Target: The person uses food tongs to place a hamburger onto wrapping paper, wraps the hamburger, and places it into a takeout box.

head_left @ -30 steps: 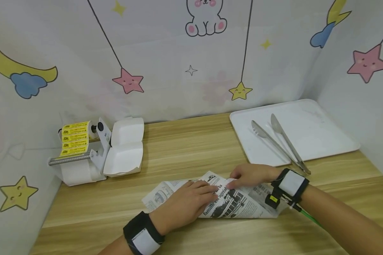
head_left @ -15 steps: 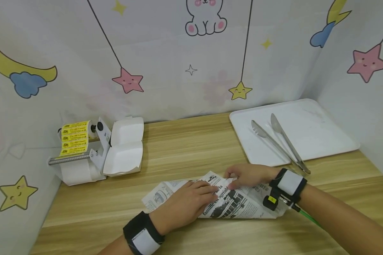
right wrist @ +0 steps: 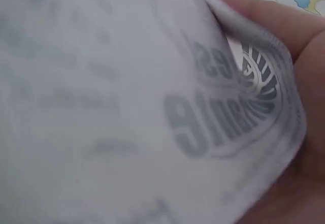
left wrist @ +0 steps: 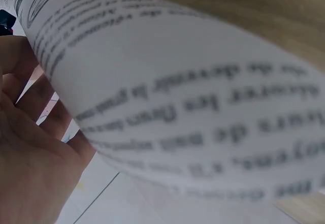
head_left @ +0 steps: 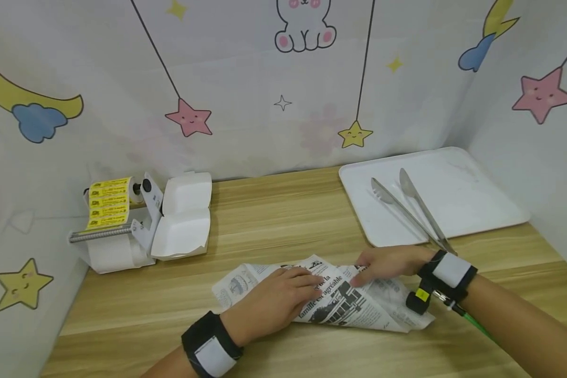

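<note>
A sheet of newsprint-patterned wrapping paper (head_left: 345, 310) lies folded on the table in front of me, its two ends spread out to left and right. My left hand (head_left: 276, 302) rests on the middle of the paper, palm down with fingers relaxed. At the upper right edge, my right hand (head_left: 389, 262) grips the paper, thumb on the printed face and fingers behind the edge. The right wrist view shows the paper (right wrist: 127, 97) bending up beside that hand. In the left wrist view, curved printed paper (left wrist: 177, 87) fills much of the picture. Whatever the folds enclose is hidden.
At the back left stands a label dispenser (head_left: 118, 226) with a yellow label roll, and next to it an opened white takeaway box (head_left: 181, 231). A white tray (head_left: 482, 194) at the back right holds metal tongs (head_left: 416, 210), handles over its front edge.
My right hand has shifted right and slightly forward along the paper's edge after a small move left. The paper's right end lies lower and more spread. My left hand stays put.
</note>
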The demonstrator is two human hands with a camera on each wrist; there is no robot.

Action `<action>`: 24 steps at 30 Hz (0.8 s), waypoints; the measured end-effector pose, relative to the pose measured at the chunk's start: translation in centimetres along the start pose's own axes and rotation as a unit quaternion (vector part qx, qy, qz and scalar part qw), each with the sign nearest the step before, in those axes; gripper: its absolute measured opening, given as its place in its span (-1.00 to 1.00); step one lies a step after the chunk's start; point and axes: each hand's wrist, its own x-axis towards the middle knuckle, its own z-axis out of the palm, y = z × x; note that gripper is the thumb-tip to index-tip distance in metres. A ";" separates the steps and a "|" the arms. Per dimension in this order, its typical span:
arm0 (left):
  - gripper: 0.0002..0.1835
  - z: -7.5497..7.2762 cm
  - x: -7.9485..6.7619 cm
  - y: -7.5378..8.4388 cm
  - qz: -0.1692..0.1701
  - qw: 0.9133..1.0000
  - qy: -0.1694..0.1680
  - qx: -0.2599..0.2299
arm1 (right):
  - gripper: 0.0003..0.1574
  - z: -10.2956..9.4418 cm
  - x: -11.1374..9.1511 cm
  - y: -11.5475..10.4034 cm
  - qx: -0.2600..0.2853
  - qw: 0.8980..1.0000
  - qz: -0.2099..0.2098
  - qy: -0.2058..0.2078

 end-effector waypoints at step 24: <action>-0.71 0.1 -0.1 0.1 0.004 1.000 0.005 -0.006 | -0.49 -0.5 -6.0 4.3 0.124 0.984 -0.105 -0.077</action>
